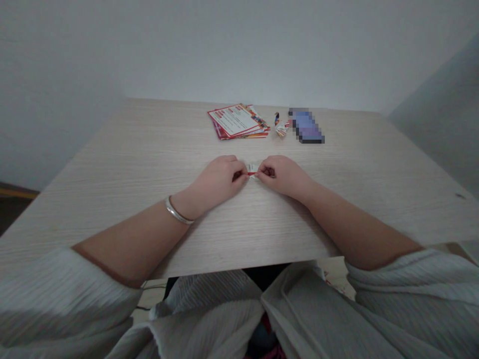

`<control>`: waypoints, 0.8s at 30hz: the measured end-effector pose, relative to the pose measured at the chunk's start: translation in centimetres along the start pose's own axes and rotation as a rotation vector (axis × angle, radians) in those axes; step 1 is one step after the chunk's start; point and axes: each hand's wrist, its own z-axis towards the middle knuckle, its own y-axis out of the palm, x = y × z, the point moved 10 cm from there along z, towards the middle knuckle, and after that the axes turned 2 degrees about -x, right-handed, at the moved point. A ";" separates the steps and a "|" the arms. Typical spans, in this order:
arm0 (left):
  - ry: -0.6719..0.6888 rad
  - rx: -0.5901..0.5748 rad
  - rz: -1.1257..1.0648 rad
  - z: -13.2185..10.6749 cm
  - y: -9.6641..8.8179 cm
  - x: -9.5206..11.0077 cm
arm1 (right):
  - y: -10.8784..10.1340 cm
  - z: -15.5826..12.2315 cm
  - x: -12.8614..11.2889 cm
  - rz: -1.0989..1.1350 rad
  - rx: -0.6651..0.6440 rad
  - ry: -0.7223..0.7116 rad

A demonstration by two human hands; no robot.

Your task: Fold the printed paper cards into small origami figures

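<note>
The left hand [224, 174] and right hand [286, 175], each closed to a pinch, are gripping a small white-and-red strip [252, 173] between the near and far edges of the pale wood-grain worktop [130, 149]; room is extending toward both side edges.

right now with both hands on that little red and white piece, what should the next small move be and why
Perhaps gently press and smooth the small red-and-white piece between the fingertips: the left hand and right hand pinch it from opposite sides, with a narrow red strip showing between them. Whether it is folded is too small to tell.
</note>
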 end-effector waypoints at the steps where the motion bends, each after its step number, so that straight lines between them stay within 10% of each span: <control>1: -0.011 -0.005 -0.004 0.0 0.0 -0.1 | 0.0 0.0 0.1 -0.012 -0.003 0.007; 24: -0.117 -0.082 0.196 0.2 1.1 -0.5 | 0.2 0.5 -0.2 -0.159 -0.050 0.113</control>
